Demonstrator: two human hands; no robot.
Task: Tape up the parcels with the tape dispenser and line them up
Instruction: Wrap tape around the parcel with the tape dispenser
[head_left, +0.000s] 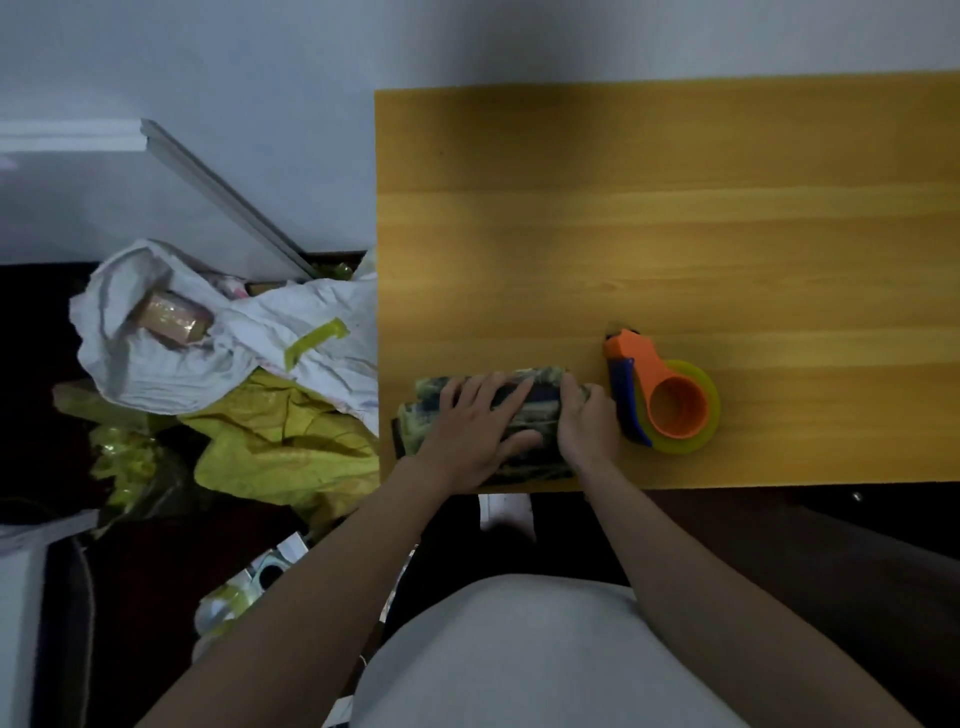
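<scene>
Head view, the only one we have, and both hands are down on the parcel (524, 415) at the near edge of the yellow table (675, 234). It's a dark, mottled bundle lying with its long axis left to right, close to the table's left corner. Left hand (475, 423) lies flat across the top, fingers spread and straight, pressing it down. Right hand (584, 421) sits at the parcel's right end, fingers curled over that end and gripping it.

Now the key relation: the tape dispenser (667, 397), orange with a yellow-green roll, rests on the table just beside the right hand, on its outer side, with nobody holding it. So the right hand looks like the natural one to reach for it, while the left pins the bundle. No tape visible on the parcel that I can make out, so my read is the taping is yet to start.

Off the table to the left, a heap of white and yellow bags (234, 364) on the floor.
</scene>
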